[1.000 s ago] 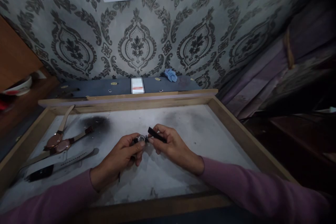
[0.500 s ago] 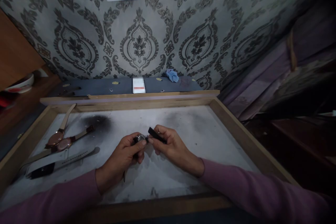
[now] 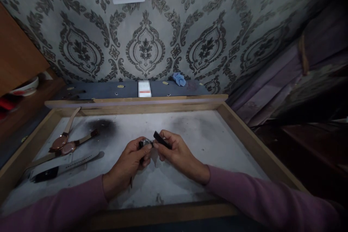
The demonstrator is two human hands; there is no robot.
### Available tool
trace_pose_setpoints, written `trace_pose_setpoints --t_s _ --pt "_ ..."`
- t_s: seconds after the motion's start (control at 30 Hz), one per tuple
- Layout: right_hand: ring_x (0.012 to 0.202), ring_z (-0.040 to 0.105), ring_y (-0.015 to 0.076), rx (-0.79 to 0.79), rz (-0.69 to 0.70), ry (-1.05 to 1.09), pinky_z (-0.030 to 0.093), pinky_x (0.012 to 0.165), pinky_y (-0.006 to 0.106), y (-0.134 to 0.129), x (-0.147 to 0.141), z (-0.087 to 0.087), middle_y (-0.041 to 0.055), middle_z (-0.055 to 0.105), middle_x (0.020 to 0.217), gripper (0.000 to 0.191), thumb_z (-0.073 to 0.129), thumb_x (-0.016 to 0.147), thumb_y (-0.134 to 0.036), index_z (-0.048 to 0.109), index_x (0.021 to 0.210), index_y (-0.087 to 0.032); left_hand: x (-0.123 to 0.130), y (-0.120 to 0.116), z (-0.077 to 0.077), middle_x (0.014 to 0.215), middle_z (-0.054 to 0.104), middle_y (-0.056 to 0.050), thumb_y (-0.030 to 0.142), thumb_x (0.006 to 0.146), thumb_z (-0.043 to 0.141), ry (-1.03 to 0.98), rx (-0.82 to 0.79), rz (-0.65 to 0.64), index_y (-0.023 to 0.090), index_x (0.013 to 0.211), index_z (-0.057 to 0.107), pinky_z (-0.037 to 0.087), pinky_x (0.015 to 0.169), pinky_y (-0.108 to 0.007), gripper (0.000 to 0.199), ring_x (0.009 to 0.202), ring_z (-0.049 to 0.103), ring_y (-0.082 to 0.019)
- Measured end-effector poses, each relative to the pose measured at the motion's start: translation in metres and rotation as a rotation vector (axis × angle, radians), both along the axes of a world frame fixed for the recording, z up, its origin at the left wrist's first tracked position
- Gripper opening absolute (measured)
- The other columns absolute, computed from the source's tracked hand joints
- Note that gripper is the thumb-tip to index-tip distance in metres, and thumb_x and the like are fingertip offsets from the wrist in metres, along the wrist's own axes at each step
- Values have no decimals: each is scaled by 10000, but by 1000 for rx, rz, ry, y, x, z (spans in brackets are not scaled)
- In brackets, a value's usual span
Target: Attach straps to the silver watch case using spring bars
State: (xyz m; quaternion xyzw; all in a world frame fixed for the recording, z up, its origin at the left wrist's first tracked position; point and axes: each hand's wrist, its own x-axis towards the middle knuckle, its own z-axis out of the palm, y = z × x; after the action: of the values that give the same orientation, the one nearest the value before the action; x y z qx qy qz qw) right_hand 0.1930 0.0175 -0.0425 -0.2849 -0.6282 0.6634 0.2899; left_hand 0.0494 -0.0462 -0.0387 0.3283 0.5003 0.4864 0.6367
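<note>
Over the middle of the tray, my left hand (image 3: 133, 157) is closed on a small wristwatch (image 3: 147, 141), its round face turned up between thumb and fingers. A thin dark end hangs below that hand. Close on the right, my right hand (image 3: 178, 148) is closed on a flat black strip (image 3: 162, 140) that looks like a watch strap. Its fingertips meet the watch's right edge. Whether strip and watch are joined there is hidden by the fingers.
Several watches with pale and brown straps, among them a rose-coloured watch (image 3: 58, 141), lie at the left of the wooden-rimmed tray (image 3: 160, 106). Behind the tray are a small white box (image 3: 144, 89) and a crumpled blue cloth (image 3: 179, 79). A curtain (image 3: 274, 79) hangs at right.
The view has shifted slightly. Both hands keep nearly the same hold, the watch in the left and the black strip in the right.
</note>
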Motion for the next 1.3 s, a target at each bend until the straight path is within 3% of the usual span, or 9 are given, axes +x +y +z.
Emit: trace_pose_setpoints --t_s 0.4,0.67,0.83,1.1,1.3 --pt "495 429 84 59 24 -29 311 490 225 1 2 -1 -61 475 544 253 588 853 -381 449 758 -193 -2 4 7 496 353 101 437 742 644 52 46 -27 192 652 420 161 429 -214 344 417 276 -50" --pt "578 492 115 394 25 -248 376 557 234 3 12 8 -14 528 627 255 386 972 -378 492 838 -188 -2 4 7 488 350 100 417 733 653 65 39 -30 190 657 436 163 421 -209 323 409 285 -49" --pt "547 461 109 539 60 -310 359 549 234 2 14 4 -26 492 625 224 354 984 -308 487 846 -193 -3 4 3 486 352 95 387 752 623 89 62 -40 195 642 426 179 420 -210 297 418 303 -58" --pt "540 462 107 685 62 -332 357 534 239 3 15 -2 -18 498 626 185 347 974 -229 513 904 -185 -3 4 5 470 339 106 366 754 612 96 39 -56 198 634 424 146 403 -216 279 388 266 -48" --pt "545 464 104 674 70 -314 364 539 239 3 15 -5 -24 487 633 175 335 978 -219 499 926 -187 -3 4 4 475 342 103 353 770 604 80 53 -65 200 634 420 148 411 -220 276 392 272 -49"
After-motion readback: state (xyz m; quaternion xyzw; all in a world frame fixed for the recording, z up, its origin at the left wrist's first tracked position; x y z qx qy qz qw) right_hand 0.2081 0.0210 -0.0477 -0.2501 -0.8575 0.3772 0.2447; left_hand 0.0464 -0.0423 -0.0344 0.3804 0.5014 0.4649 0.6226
